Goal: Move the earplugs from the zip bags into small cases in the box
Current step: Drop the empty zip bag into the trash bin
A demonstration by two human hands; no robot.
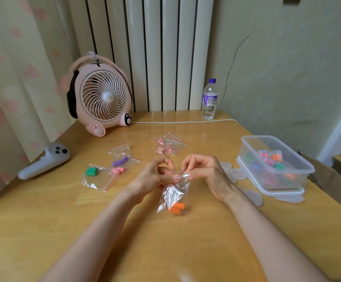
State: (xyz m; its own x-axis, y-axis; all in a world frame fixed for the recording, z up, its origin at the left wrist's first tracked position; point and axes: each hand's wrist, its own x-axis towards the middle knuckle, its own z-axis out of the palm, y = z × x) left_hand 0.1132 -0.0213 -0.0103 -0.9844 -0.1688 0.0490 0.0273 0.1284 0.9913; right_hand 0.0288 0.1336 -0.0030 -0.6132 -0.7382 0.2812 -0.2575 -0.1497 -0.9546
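Both hands [155,176] [208,174] pinch zip bag [173,192] top; orange earplugs [177,208] inside.

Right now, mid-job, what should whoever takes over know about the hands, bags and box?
Left hand and right hand both pinch the top of a zip bag; orange earplugs sit at its bottom.
Box at right already holds several filled cases.
To do: this bag, plus bags of green earplugs, purple earplugs and pink earplugs on the table.
Clear cases lie beside the box.

zip bag [174,193] mouth hidden behind fingers [176,177]; box [258,137] contents blurred through cloudy plastic.
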